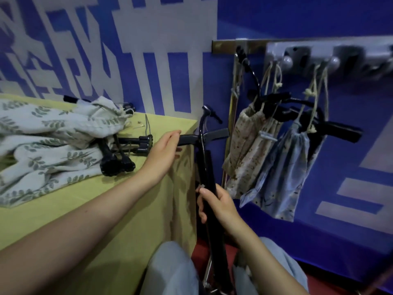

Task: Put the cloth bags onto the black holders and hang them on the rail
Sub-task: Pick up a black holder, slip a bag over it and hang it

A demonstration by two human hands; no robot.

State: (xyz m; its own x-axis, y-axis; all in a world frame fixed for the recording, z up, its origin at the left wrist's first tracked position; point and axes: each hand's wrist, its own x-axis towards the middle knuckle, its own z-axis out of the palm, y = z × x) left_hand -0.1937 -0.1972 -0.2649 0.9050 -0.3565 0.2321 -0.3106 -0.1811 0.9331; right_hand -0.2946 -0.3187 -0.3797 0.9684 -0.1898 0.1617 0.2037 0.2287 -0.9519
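I see a black holder (205,143) held upright off the table's right edge, its hook at twelve o'clock and crossbar running nine to three. My left hand (164,151) grips the crossbar's left end, fingers curled over it. My right hand (214,206), at six o'clock of that, is wrapped round the holder's long lower bar. At nine o'clock, leaf-print cloth bags (51,143) lie heaped on the yellow-green table (70,209), with spare black holders (119,154) tucked against them. At two o'clock, filled bags (274,158) hang on holders below the metal rail (255,46).
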